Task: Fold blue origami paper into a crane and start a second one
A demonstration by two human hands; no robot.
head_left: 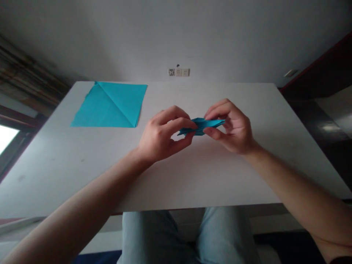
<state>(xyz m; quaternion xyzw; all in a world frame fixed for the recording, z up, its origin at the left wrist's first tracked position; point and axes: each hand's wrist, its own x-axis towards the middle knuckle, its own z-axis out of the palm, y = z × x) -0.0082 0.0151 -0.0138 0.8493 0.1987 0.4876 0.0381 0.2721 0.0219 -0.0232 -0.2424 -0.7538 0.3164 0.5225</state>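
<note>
A small folded piece of blue paper is held just above the white table, near its middle. My left hand pinches its left end between thumb and fingers. My right hand pinches its right end, fingers curled over the top. Most of the folded piece is hidden between the fingers.
A stack of flat blue paper sheets with a diagonal crease lies at the table's far left. A wall with a row of sockets stands behind the table. My knees in light jeans show below the front edge. A window is at the left.
</note>
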